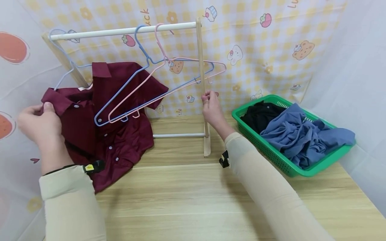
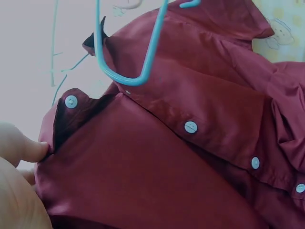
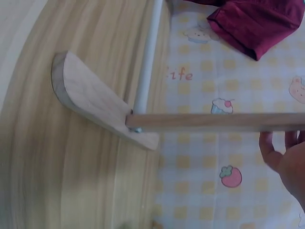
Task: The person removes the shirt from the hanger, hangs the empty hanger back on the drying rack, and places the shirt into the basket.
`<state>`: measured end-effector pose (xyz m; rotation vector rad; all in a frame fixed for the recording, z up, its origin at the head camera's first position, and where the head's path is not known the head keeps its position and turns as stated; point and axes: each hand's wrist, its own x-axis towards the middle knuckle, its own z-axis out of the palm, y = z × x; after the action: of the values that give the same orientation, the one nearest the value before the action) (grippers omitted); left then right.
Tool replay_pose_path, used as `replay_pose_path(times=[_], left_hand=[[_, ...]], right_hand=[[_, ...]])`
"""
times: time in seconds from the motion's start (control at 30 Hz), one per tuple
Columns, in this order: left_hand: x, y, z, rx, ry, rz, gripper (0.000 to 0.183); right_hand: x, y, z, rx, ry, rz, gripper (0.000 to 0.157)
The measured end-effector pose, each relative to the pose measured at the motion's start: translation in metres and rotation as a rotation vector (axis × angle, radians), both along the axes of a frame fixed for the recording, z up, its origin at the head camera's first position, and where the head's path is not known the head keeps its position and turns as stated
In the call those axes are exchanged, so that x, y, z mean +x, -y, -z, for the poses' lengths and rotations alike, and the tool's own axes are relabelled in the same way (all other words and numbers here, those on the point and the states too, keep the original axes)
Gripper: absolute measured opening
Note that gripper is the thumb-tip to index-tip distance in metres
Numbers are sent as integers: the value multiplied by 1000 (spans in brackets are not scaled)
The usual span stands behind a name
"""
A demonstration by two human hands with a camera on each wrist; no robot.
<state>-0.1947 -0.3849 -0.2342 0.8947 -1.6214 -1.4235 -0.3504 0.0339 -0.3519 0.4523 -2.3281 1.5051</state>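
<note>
A maroon short-sleeved shirt (image 1: pixel 122 80) with pale buttons hangs at the left end of the rack on a light blue hanger (image 1: pixel 61 50). My left hand (image 1: pixel 42 124) pinches the shirt near its collar; in the left wrist view the thumb presses on the cloth (image 2: pixel 143 157). The shirt's front is partly open, and its lower part droops to the table. My right hand (image 1: pixel 212 108) holds the right wooden post (image 1: pixel 202 80) of the clothes rack, fingers curled at it. In the right wrist view the fingers partly pass behind the post (image 3: pixel 214 122).
A blue hanger (image 1: pixel 120 88) and a pink hanger (image 1: pixel 132 97) hang from the rack's white rail (image 1: pixel 120 32), in front of the shirt. To the right, a green basket (image 1: pixel 271 157) holds black cloth (image 1: pixel 259 115) and blue-grey cloth (image 1: pixel 301 137). A patterned curtain (image 1: pixel 256 33) hangs behind.
</note>
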Motion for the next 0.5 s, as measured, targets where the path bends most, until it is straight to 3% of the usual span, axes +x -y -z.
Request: replay_pose_path(times=[0.13,0.5], left_hand=[[6,-5,-8,-3,-40,-32,34],[22,-4,-23,105,-186,-7,18]], right_hand=[[-1,-9,-5,-20,5,-59,29],[-3,-35,-11,-120,210,-257,31]])
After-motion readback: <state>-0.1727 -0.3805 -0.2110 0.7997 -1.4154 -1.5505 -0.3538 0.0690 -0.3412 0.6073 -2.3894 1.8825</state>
